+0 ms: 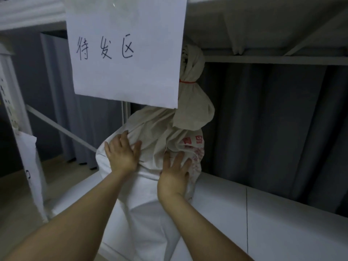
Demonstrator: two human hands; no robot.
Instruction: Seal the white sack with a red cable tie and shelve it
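A full white sack (156, 132) with red printing stands upright on the white shelf board (273, 213). Its twisted neck rises behind a paper sign and is cinched by a red cable tie (188, 81). My left hand (122, 153) lies flat on the sack's left shoulder, fingers spread. My right hand (175, 172) presses flat against the sack's front right side, over the red print. Neither hand grips anything.
A white paper sign (126, 49) with handwritten characters hangs from the shelf above (263, 21) and hides part of the sack's neck. A white shelf upright (20, 129) and a diagonal brace (60, 127) stand at the left. Grey curtains hang behind.
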